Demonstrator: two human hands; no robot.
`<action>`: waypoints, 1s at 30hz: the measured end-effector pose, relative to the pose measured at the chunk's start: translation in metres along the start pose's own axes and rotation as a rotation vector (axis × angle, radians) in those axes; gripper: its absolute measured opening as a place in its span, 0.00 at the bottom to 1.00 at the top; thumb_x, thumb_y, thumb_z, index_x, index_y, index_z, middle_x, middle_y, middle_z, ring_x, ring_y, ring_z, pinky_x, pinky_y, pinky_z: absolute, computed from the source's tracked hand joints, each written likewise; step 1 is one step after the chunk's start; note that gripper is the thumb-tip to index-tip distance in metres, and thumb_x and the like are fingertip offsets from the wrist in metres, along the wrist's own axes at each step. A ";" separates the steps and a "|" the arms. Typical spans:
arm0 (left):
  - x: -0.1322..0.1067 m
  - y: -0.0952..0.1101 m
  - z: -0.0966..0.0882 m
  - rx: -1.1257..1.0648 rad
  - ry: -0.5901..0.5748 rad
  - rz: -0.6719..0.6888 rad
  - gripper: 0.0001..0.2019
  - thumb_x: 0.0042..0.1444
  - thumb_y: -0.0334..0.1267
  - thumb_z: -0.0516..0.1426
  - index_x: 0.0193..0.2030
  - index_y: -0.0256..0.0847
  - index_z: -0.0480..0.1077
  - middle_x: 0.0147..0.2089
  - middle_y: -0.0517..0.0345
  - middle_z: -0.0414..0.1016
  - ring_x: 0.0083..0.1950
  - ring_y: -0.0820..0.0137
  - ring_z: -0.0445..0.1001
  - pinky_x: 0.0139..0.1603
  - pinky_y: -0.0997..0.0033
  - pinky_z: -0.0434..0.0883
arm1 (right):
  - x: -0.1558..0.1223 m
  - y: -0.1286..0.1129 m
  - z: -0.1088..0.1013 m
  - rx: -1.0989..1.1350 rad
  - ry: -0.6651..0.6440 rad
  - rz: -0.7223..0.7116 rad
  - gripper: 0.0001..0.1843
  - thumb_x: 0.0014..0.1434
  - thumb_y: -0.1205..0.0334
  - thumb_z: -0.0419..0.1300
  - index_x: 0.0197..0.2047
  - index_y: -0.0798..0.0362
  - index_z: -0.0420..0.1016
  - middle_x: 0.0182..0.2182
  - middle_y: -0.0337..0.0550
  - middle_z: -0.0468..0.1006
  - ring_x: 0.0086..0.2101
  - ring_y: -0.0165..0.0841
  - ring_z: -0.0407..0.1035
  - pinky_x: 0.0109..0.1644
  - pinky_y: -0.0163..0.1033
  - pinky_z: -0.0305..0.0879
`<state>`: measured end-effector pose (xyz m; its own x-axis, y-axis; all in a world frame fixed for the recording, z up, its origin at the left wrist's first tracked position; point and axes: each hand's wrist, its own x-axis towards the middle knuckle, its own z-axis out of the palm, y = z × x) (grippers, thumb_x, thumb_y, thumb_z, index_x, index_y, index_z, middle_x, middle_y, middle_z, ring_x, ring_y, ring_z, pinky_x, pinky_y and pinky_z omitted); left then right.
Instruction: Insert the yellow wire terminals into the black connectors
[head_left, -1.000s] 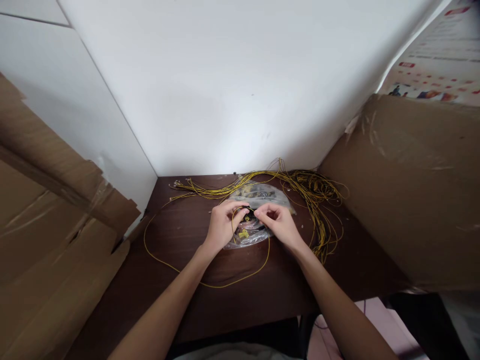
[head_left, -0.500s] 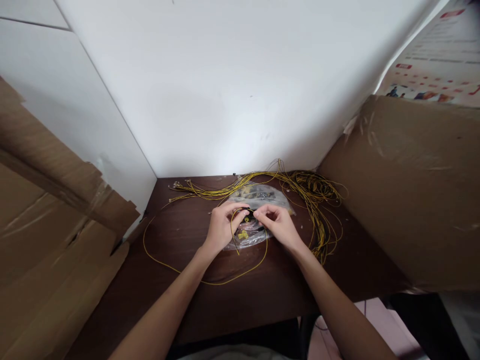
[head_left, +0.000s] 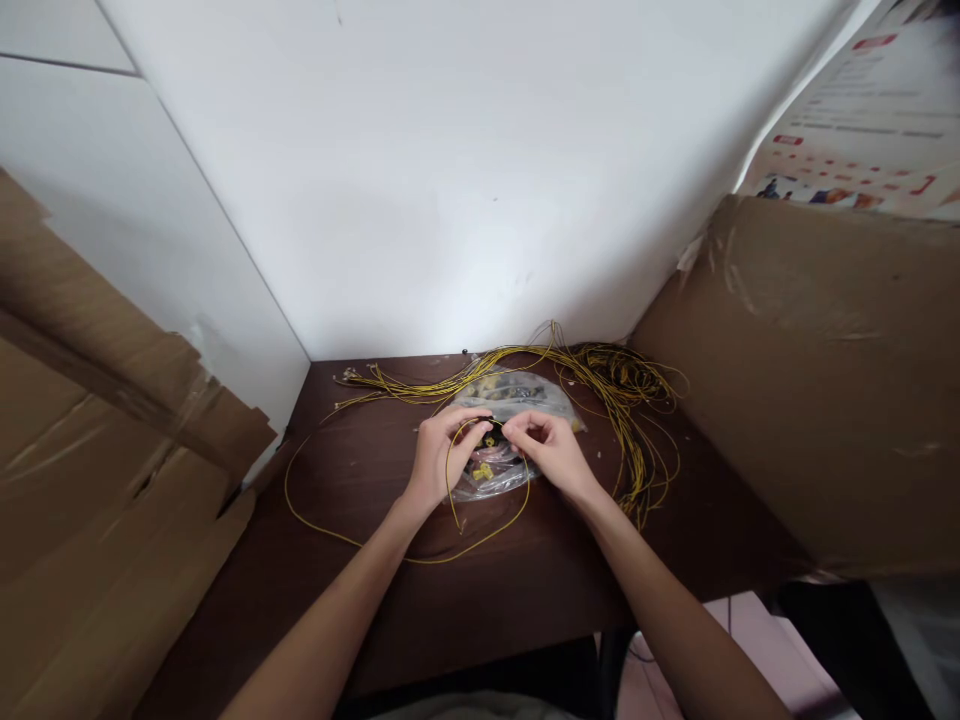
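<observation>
My left hand (head_left: 441,455) is closed in a pinch on a small black part (head_left: 489,418), mostly hidden by the fingertips. A thin yellow wire (head_left: 528,490) passes by this part between both hands, its loose end hanging in a curve below my left fingers. My right hand (head_left: 551,452) pinches the same wire just right of the black part. Whether the wire runs through the part or only beside it, I cannot tell. Beneath my hands lies a clear plastic bag (head_left: 517,405) with small yellow pieces (head_left: 482,471) and black ones.
A large bundle of yellow and black wires (head_left: 626,420) spreads behind and right of the bag on the dark brown table (head_left: 570,580). Cardboard sheets (head_left: 112,500) stand at the left, with another cardboard panel (head_left: 810,380) at the right. A white wall (head_left: 450,180) rises behind.
The loose wire end below my left hand hangs longer and has shifted left and down. Both hands keep their pinches at nearly the same spot; the view has shifted slightly.
</observation>
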<state>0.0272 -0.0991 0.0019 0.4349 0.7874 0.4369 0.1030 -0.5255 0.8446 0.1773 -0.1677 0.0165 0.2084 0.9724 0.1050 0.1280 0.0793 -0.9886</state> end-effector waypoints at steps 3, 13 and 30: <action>-0.002 -0.001 0.003 0.013 -0.035 -0.005 0.10 0.52 0.39 0.57 0.38 0.38 0.75 0.37 0.52 0.76 0.36 0.69 0.74 0.35 0.71 0.73 | 0.000 0.002 0.001 -0.010 0.015 -0.019 0.14 0.48 0.53 0.61 0.27 0.57 0.71 0.18 0.35 0.66 0.20 0.26 0.58 0.25 0.33 0.53; -0.004 -0.004 0.009 0.008 0.002 -0.064 0.09 0.52 0.39 0.56 0.38 0.39 0.75 0.38 0.53 0.77 0.38 0.68 0.75 0.39 0.70 0.72 | 0.001 0.004 0.003 0.203 -0.027 0.094 0.16 0.42 0.54 0.66 0.32 0.56 0.72 0.20 0.36 0.70 0.21 0.26 0.64 0.27 0.34 0.62; -0.004 -0.009 0.013 -0.086 0.065 -0.169 0.11 0.52 0.40 0.56 0.39 0.39 0.74 0.38 0.54 0.76 0.36 0.71 0.74 0.32 0.75 0.71 | 0.006 0.011 0.006 0.108 0.103 0.097 0.17 0.44 0.50 0.63 0.26 0.58 0.72 0.18 0.35 0.65 0.18 0.21 0.49 0.20 0.30 0.44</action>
<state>0.0362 -0.1017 -0.0114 0.3588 0.8829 0.3030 0.0918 -0.3564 0.9298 0.1740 -0.1593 0.0054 0.3134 0.9495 0.0134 -0.0012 0.0145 -0.9999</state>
